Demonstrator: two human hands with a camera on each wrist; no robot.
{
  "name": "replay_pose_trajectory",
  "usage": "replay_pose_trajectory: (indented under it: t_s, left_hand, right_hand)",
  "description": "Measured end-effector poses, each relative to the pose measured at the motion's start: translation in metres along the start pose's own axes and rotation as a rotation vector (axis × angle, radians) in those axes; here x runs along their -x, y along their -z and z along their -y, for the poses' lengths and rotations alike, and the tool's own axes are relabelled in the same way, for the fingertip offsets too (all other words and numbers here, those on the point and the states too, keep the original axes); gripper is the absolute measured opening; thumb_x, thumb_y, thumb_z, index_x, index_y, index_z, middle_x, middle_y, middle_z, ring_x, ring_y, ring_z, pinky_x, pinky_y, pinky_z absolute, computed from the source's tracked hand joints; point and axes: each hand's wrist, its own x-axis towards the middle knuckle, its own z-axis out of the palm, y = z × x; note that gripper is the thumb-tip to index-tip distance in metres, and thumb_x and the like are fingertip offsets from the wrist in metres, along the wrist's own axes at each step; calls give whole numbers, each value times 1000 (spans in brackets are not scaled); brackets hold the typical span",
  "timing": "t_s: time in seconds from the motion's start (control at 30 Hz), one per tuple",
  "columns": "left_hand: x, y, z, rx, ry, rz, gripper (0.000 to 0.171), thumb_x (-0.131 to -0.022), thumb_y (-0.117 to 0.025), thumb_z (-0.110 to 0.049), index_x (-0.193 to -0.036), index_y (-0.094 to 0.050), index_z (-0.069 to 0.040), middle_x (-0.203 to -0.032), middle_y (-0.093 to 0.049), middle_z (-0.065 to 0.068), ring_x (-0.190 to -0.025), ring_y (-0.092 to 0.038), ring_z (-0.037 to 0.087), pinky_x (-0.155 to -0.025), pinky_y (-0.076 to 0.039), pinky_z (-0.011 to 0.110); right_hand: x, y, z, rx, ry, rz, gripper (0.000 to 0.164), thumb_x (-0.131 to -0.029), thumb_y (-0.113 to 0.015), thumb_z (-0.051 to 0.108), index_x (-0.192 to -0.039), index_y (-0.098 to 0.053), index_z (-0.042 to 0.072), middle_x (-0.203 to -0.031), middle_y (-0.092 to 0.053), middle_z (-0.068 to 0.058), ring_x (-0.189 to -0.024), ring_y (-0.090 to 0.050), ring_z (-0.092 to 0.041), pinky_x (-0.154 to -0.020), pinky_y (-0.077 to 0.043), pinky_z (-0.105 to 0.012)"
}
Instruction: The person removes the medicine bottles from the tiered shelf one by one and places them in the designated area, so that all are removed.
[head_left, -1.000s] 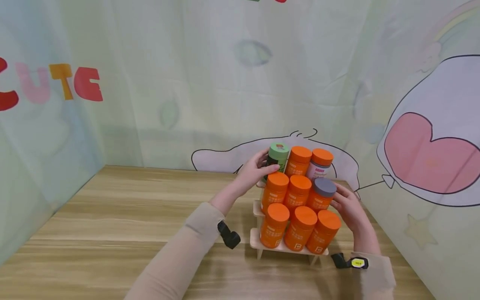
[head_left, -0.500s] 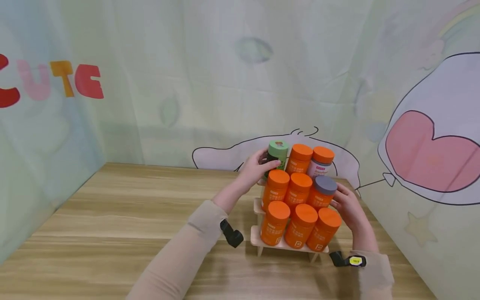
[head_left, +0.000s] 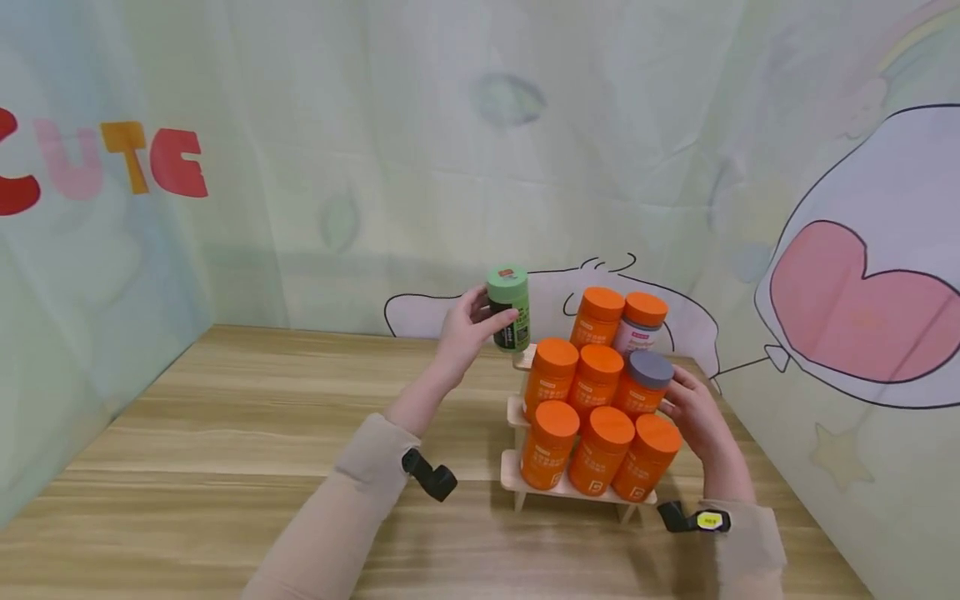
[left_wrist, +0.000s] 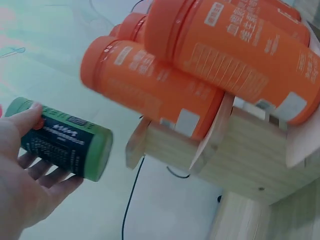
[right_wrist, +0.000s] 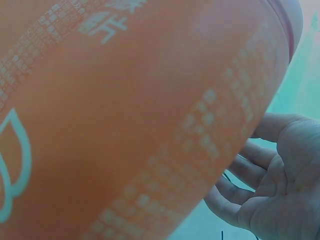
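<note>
My left hand [head_left: 467,329] grips a green jar [head_left: 508,310] with a dark label, thumb across its front. The jar is up in the air, left of the rack's top tier. In the left wrist view the green jar [left_wrist: 65,139] lies tilted across the fingers, its bottom facing the rack. A wooden three-tier rack [head_left: 512,475] carries several orange jars [head_left: 555,375]. On the middle tier's right end stands an orange jar with a grey-purple lid [head_left: 651,370]. Beside it is my right hand [head_left: 697,412], fingers loosely bent at the jar's right side and partly hidden behind it.
On the top tier stand an orange jar [head_left: 600,312] and a pale-labelled jar with an orange lid [head_left: 640,325]. The rack is on a wood-grain table [head_left: 300,433]. A printed curtain [head_left: 420,167] hangs close behind the table, and another side of it runs along the right.
My left hand has lifted the green jar off the top tier's left end and carried it up and to the left. The right hand has stayed almost still.
</note>
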Motion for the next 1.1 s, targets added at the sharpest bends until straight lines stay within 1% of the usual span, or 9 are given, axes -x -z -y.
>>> replay_pose_trajectory:
  t_s: [0.2,0.33,0.43,0.6,0.77,0.93,1.1]
  left_hand:
    - [13,23,1,-64,54,21,64,-88,-70,-14,-144,-42,-4,-138,-53,19,-127,-52,35,-105,-45,50]
    - [19,32,5,-63,80,23,64,-87,-71,-11,-144,-42,-4,-137,-53,20,-125,-53,36,-104,-45,51]
    - [22,36,9,-59,109,45,65,-86,-72,-11,-144,-42,-6,-137,-53,20,-125,-53,36,-105,-45,51]
    - [25,40,19,-102,174,92,64,-87,-72,-15,-144,-45,-8,-139,-53,18,-127,-52,36,-106,-43,53]
    - [28,41,33,-142,219,123,65,-84,-75,-13,-142,-46,-5,-139,-53,21,-127,-53,39,-105,-45,52]
    - [30,40,48,-154,260,159,68,-81,-77,-11,-141,-46,-2,-138,-53,22,-127,-53,39,-104,-47,50]
    - [32,36,59,-158,292,192,67,-77,-79,-4,-137,-49,1,-135,-55,22,-126,-53,39,-104,-47,50]
  right_hand:
    - [0,-1,-1,-2,1,-4,19,-104,-45,29,-104,-59,41,-106,-59,24,-100,-57,4,-85,-50,-16]
    - [-1,0,-1,4,0,-5,17,-104,-45,30,-105,-59,40,-107,-58,23,-101,-57,4,-86,-50,-16]
    - [-1,0,-2,1,0,-4,18,-104,-45,30,-105,-59,41,-107,-59,23,-100,-57,3,-86,-50,-16]
    - [-1,0,-2,-18,3,-3,21,-105,-44,28,-104,-61,41,-106,-60,23,-99,-58,3,-85,-50,-17]
    - [-2,0,-1,-43,5,-3,25,-105,-42,25,-102,-62,41,-105,-61,22,-97,-58,2,-84,-51,-16]
    - [-3,1,0,-59,-1,-9,27,-105,-42,24,-101,-63,40,-104,-61,22,-97,-58,2,-83,-51,-16]
    - [-2,1,0,-59,1,-6,29,-106,-41,22,-100,-63,39,-102,-62,21,-96,-59,2,-82,-51,-17]
